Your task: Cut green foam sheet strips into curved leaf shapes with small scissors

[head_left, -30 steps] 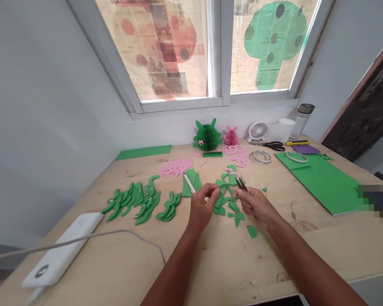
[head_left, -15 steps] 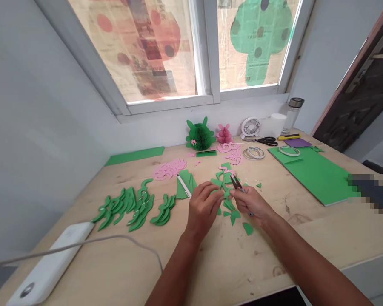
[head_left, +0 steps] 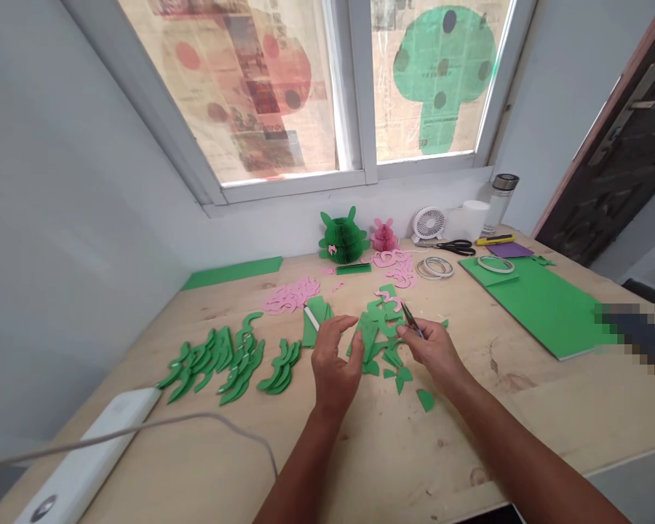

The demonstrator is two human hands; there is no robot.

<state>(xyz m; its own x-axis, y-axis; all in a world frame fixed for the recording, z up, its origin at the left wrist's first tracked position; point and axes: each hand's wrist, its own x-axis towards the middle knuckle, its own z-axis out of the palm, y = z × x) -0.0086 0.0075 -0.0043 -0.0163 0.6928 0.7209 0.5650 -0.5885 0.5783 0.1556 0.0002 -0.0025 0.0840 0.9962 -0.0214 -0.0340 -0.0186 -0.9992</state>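
My left hand (head_left: 335,364) is over the middle of the table, thumb and fingers spread apart. Just beyond its fingertips is a folded green paper piece (head_left: 367,338), apparently untouched. In my right hand (head_left: 437,353) are small scissors (head_left: 408,317), dark blades pointing up and away. A curved green paper piece (head_left: 388,329) meets the right thumb and fingertips; whether it is pinched there I cannot tell. Green scraps (head_left: 402,377) lie scattered between and below both hands. Left of my left hand are stacks of wavy green cut-outs (head_left: 284,367).
A white pen (head_left: 311,318) rests on green paper. Pink cut-outs (head_left: 292,295), paper honeycomb figures (head_left: 345,240), a small fan (head_left: 429,223) and black scissors (head_left: 458,247) are farther back. Green sheets (head_left: 546,313) lie right; a white device (head_left: 90,455) and cable (head_left: 212,416) left.
My left hand has opened and drawn slightly left, away from my right hand. The folded green piece now shows between the hands. The scissors stay in my right hand.
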